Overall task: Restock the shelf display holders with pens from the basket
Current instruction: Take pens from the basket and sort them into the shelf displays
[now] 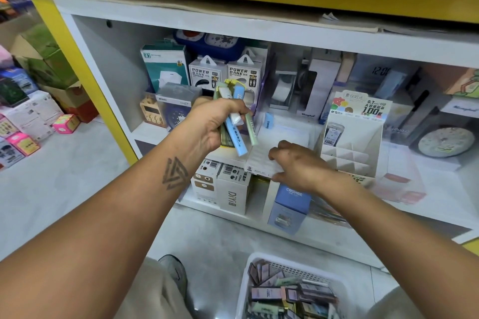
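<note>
The left hand (210, 124) has its fingers clamped on a bundle of pens (234, 122), long axes running 11 to 5 o'clock. The right hand (295, 166), fingers curled gripping the white holder (272, 147), sits at 4 o'clock, just beside them.

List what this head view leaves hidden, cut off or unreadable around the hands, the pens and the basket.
- Basket: its near part is cut off by the bottom edge, so the stock left is uncountable.
- Pens in the left hand: the fingers cover their middles; the count is unclear.
- Right hand: its fingers curl over the white holder, hiding the fingertips.
- White holder: its labels are too small to read.
</note>
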The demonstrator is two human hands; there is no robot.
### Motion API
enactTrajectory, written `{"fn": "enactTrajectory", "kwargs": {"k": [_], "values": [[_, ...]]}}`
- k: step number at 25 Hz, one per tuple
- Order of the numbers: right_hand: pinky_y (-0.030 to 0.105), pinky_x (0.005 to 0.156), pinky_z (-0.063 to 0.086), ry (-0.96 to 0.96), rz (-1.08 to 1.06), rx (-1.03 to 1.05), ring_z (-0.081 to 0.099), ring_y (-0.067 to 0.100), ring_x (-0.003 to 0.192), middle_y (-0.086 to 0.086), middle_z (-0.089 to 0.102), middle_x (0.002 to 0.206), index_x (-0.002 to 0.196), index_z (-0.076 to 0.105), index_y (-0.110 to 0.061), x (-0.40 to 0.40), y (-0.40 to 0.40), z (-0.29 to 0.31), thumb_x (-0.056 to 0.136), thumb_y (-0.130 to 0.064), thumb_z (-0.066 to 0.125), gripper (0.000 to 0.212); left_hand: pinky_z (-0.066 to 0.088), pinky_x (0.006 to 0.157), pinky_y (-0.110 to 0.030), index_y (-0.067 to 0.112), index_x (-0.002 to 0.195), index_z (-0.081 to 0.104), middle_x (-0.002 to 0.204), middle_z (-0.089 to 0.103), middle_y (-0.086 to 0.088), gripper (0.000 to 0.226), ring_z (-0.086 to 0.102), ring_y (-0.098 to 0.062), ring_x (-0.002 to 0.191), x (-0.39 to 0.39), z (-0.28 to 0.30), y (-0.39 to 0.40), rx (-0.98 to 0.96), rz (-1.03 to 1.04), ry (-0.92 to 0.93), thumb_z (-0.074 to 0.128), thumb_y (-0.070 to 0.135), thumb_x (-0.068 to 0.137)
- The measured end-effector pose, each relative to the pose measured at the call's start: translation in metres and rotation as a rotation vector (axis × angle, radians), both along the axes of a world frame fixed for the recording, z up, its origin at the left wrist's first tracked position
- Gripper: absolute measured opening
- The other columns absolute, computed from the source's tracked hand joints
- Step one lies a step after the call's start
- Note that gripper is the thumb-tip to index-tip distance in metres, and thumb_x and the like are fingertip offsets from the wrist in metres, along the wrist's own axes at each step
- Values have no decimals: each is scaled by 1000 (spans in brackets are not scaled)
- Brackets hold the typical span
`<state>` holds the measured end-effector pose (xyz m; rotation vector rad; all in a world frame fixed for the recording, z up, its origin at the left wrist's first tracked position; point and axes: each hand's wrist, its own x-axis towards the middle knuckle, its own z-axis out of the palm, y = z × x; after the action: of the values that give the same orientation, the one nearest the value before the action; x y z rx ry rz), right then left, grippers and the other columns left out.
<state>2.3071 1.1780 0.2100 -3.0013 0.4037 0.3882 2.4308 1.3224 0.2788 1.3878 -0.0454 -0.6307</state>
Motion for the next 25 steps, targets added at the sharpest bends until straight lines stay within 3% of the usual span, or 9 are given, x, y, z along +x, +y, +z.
{"fn": "enactTrajectory", "kwargs": {"k": [5,8,10,11,15,18,21,23,25], "values": [[34,91,47,-13,-29,94,56,21,117,-4,56,133,133,55,-27,1,-12,17,91,-46,66,48,55,49,-40,-8,118,60,95,71,-30,49,66,-23,46,-2,-4,-4,11,-31,10,74,-9,71],[34,84,56,-353,-261,629,70,19,95,2,74,109,115,66,-23,6,-14,29,95,-23,65,21,57,52,-41,-11,116,64,97,70,-30,43,65,-23,51,-1,-9,-10,6,-85,30,72,-9,73],[33,73,57,-450,-391,1043,73,18,82,6,78,95,109,70,-17,10,-7,36,93,-14,68,16,59,59,-48,-11,121,59,89,68,-26,49,66,-24,54,-1,-11,-14,-1,-118,55,72,-9,74],[30,68,54,-470,-403,1132,71,17,78,7,78,95,109,70,-15,11,-4,37,91,-13,71,18,59,60,-48,-11,121,57,81,68,-23,49,66,-25,53,-1,-12,-16,-9,-134,65,72,-9,74],[24,59,46,-557,-419,1230,72,18,82,11,78,96,113,67,-6,9,3,39,84,-1,77,31,57,61,-46,-2,107,60,64,62,-16,36,62,-21,46,-5,-10,-24,-45,-189,92,70,-10,74],[23,61,55,-584,-391,1241,71,19,78,14,76,86,122,61,-11,5,-1,38,83,8,73,45,54,54,-35,-7,112,60,89,66,-27,45,60,-20,48,-3,-9,-24,-46,-164,92,72,-9,69],[24,71,60,-635,-417,1215,70,23,80,21,71,92,110,67,-5,5,-9,33,90,5,68,22,50,49,-26,-12,129,54,105,63,-27,64,57,-19,50,2,-9,-24,-60,-113,92,72,-12,68],[25,77,60,-665,-383,1159,69,19,83,16,72,92,96,73,-4,5,-13,29,89,1,71,9,50,49,-26,-12,124,57,104,62,-26,58,56,-18,47,4,-8,-21,-62,-98,89,71,-12,68],[21,73,57,-658,-311,1005,65,11,77,7,75,85,90,78,-13,6,-17,28,85,-6,77,9,49,49,-26,-8,105,63,102,65,-27,36,55,-16,45,6,-8,-17,-61,-113,88,70,-12,70]]}}
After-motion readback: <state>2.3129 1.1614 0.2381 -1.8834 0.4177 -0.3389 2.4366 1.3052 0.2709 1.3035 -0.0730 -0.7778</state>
